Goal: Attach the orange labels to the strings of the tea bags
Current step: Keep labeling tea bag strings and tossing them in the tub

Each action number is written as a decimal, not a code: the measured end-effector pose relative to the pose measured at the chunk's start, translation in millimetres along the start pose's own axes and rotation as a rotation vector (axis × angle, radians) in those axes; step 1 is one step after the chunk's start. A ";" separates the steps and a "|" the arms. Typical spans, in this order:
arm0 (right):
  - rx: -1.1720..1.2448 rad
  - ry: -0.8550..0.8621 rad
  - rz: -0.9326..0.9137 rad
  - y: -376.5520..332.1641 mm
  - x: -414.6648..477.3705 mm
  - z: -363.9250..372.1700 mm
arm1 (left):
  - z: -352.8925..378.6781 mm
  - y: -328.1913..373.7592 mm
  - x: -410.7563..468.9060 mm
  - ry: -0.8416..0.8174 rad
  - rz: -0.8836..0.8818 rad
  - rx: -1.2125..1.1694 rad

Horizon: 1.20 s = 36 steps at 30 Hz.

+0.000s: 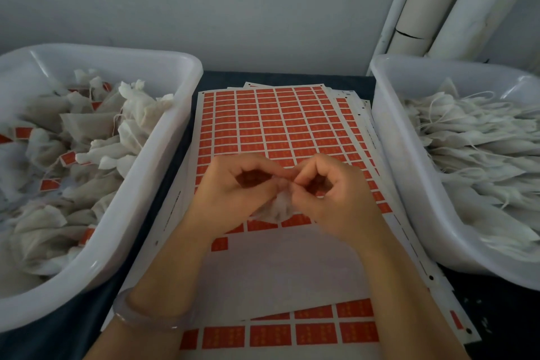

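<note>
A sheet of orange labels [277, 126] lies in the middle of the table, with a bare peeled patch near me. My left hand [233, 193] and my right hand [330, 193] meet fingertip to fingertip above it. Between them hangs one white tea bag [276, 209], pinched by both hands at its top. Whether a label is in the pinch is hidden by my fingers. The left white tub [163, 161] holds tea bags with orange labels on them. The right white tub [391, 155] holds tea bags with bare strings.
More label sheets [321, 330] lie stacked under the top one, reaching the near edge. White pipes [432, 9] stand against the grey wall at the back right. The dark tabletop [482, 295] shows between the sheets and the tubs.
</note>
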State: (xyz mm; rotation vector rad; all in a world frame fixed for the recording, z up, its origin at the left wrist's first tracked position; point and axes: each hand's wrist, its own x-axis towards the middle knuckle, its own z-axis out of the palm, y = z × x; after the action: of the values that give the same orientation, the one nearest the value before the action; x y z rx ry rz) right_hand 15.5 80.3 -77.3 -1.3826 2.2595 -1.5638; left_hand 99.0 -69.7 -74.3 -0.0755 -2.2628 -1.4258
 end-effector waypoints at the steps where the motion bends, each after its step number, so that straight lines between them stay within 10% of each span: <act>1: 0.021 0.012 -0.002 -0.3 -0.2 -0.3 | 0.9 1.1 -0.2 0.015 -0.067 -0.041; 8: 0.148 0.036 0.033 -1.1 -0.3 -1.3 | 3.1 2.2 1.2 0.008 -0.321 -0.415; 29: 0.163 -0.037 0.158 1.9 1.6 10.0 | 1.8 5.0 1.3 -0.085 -0.221 0.240; 36: 0.637 0.069 0.486 3.6 5.1 -1.7 | -3.0 9.9 -0.2 0.021 -0.338 -0.369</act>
State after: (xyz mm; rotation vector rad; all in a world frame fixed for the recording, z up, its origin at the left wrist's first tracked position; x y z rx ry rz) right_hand 9.3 78.2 -77.2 -0.5740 1.6900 -1.8977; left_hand 103.0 -67.7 -65.1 0.2140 -2.0358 -1.9972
